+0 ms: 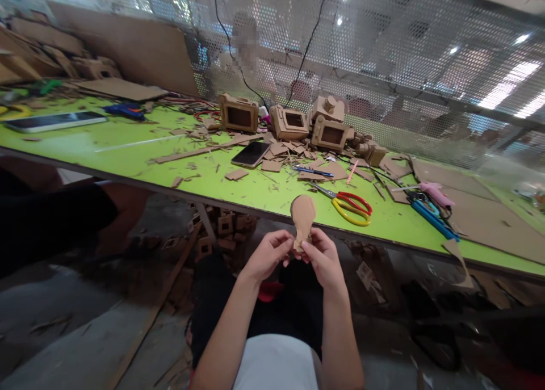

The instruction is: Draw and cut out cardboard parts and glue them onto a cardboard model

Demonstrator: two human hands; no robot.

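Above my lap, at the front edge of the green table (pixel 200 174), I hold a rounded cardboard piece (pixel 304 215) upright, its wide end up and its narrow end down. My right hand (pixel 322 256) pinches the narrow end, thumb on the near face. From the other side, my left hand (pixel 271 254) closes its thumb and fingers at the lower left edge of the piece. The fingers behind the cardboard are partly hidden. On the table just beyond my right hand lie scissors (pixel 352 205) with red and yellow handles.
Cardboard camera-like models (pixel 289 123) stand at the back amid scraps. Around them lie a phone (pixel 251 154), a blue pen (pixel 314 171), a pink glue gun (pixel 435 194) and a blue cutter (pixel 434 219). Another phone (pixel 55 121) is at left. A co-worker's arm (pixel 123 208) shows at left.
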